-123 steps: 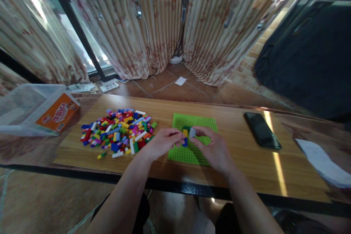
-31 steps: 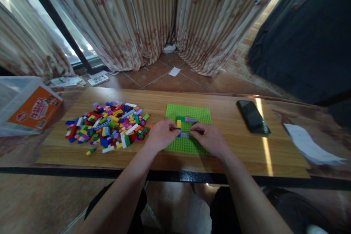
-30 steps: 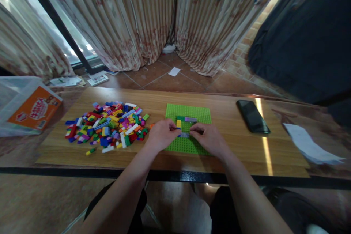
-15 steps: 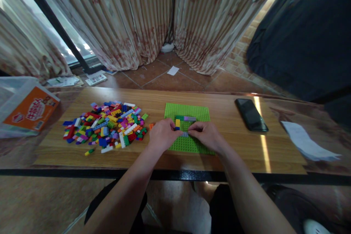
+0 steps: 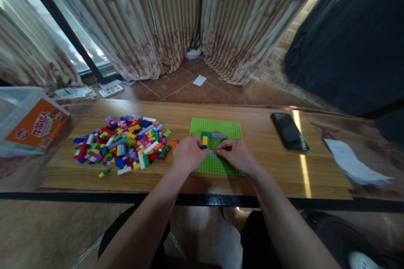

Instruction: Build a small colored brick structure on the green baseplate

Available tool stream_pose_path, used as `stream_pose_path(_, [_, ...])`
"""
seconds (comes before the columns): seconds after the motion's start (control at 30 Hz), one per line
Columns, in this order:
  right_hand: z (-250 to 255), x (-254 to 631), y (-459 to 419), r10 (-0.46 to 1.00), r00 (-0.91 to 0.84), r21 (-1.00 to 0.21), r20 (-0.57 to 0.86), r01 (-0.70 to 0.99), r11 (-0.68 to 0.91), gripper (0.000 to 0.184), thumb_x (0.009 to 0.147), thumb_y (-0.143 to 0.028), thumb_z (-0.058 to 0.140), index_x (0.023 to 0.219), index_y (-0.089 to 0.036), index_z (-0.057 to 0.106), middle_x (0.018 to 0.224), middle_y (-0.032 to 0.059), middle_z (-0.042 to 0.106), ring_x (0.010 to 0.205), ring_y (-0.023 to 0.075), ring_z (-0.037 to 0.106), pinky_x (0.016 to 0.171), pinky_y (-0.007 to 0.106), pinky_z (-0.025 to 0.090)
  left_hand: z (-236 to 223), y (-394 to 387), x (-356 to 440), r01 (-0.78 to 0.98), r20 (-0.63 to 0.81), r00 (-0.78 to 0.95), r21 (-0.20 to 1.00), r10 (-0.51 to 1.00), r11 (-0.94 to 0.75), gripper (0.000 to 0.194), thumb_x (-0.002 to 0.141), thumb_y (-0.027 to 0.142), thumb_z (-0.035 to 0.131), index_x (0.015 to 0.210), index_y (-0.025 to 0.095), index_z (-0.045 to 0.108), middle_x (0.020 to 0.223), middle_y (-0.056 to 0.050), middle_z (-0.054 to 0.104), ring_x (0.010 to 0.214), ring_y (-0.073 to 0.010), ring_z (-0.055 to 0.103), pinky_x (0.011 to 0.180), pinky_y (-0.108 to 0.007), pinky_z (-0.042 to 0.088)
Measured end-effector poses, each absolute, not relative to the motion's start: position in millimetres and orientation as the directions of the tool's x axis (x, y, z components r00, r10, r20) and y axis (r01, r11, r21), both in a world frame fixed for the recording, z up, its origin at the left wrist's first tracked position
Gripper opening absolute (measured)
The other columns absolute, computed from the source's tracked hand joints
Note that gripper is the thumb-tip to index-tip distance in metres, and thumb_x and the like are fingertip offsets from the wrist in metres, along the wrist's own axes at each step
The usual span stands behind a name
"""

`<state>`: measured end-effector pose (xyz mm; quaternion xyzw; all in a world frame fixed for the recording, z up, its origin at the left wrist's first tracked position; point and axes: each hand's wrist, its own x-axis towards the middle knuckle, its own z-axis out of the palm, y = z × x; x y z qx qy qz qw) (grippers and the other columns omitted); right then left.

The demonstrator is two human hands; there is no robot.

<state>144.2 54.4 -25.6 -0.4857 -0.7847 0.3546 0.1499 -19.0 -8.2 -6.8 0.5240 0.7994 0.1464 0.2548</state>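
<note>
A green baseplate (image 5: pixel 217 124) lies on the wooden table. Green and lavender bricks (image 5: pixel 214 135) form a row on it, and a yellow brick (image 5: pixel 205 140) and a blue brick (image 5: pixel 204 147) run down from that row's left end. Nearer to me is a pale greyish brick (image 5: pixel 213 153), low over or on the plate. My left hand (image 5: pixel 188 151) is closed, thumb and fingers at this brick's left end. From the right, my right hand (image 5: pixel 235 154) pinches its other end. The fingertips hide part of the brick, and I cannot tell whether it is seated.
To the left spreads a pile of mixed bricks (image 5: pixel 126 141), with an orange brick (image 5: pixel 175 144) beside my left hand. A clear plastic box (image 5: pixel 19 105) stands at the far left. A black phone (image 5: pixel 288 131) and white paper (image 5: pixel 355 162) lie on the right.
Both hands stay at the pale brick with almost the same grip. The whole view has shifted very slightly; the bricks on the plate look unchanged.
</note>
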Motion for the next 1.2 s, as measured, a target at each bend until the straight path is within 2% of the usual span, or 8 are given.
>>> stream_pose_path(0.3, [-26,143,52,0.872,-0.481,-0.691,-0.092,0.661,0.292,0.014,0.076,-0.020,0.063,0.073,-0.021,0.077,0.070,0.0014,0.075,0.064,0.0162,0.065,0.059,0.027,0.045,-6,-5,-20,0.768,-0.274,-0.324,0.483,0.906,0.421,0.026,0.073,0.043,0.071,0.087,0.022,0.067,0.094,-0.006,0.074,0.090,-0.0258,0.067,0.071,-0.032,0.048])
stream_pose_path(0.53, [-25,147,54,0.839,-0.535,-0.706,-0.101,0.632,0.319,0.013,0.077,-0.020,0.063,0.074,-0.020,0.076,0.070,0.0005,0.074,0.066,0.0153,0.065,0.061,0.026,0.045,-7,-8,-24,0.767,-0.241,-0.287,0.522,0.927,0.373,0.027,0.075,0.045,0.071,0.088,0.021,0.068,0.091,-0.005,0.073,0.082,-0.0214,0.066,0.065,-0.028,0.044])
stream_pose_path(0.73, [-32,152,56,0.849,-0.526,-0.753,-0.061,0.582,0.306,0.017,0.081,-0.023,0.059,0.082,-0.021,0.076,0.080,0.0014,0.076,0.074,0.0170,0.068,0.069,0.028,0.049,-12,-5,-37,0.739,-0.209,-0.146,0.627,0.967,0.247,0.020,0.087,0.030,0.056,0.083,0.017,0.071,0.080,-0.004,0.072,0.074,-0.0167,0.063,0.064,-0.026,0.041])
stream_pose_path(0.93, [-31,149,51,0.850,-0.525,-0.756,0.043,0.539,0.371,0.017,0.085,-0.027,0.059,0.087,-0.023,0.075,0.090,0.0032,0.076,0.083,0.0190,0.068,0.077,0.032,0.050,-12,-5,-39,0.737,-0.189,-0.143,0.635,0.972,0.232,0.024,0.089,0.024,0.050,0.084,0.016,0.072,0.078,-0.003,0.071,0.072,-0.0156,0.061,0.066,-0.025,0.042])
stream_pose_path(1.03, [-30,145,47,0.807,-0.588,-0.738,0.044,0.525,0.423,0.015,0.082,-0.029,0.065,0.092,-0.025,0.075,0.094,0.0029,0.073,0.084,0.0188,0.066,0.076,0.033,0.050,-12,-5,-38,0.735,-0.190,-0.151,0.634,0.970,0.239,0.023,0.089,0.024,0.051,0.086,0.016,0.073,0.081,-0.004,0.072,0.074,-0.0164,0.062,0.067,-0.026,0.043])
stream_pose_path(1.2, [-30,140,42,0.756,-0.654,-0.654,0.000,0.572,0.495,0.012,0.081,-0.020,0.066,0.091,-0.023,0.073,0.094,0.0040,0.067,0.087,0.0195,0.064,0.080,0.035,0.049,-13,-7,-38,0.730,-0.201,-0.161,0.635,0.966,0.253,0.023,0.089,0.027,0.051,0.088,0.017,0.072,0.086,-0.005,0.073,0.078,-0.0180,0.065,0.068,-0.027,0.045])
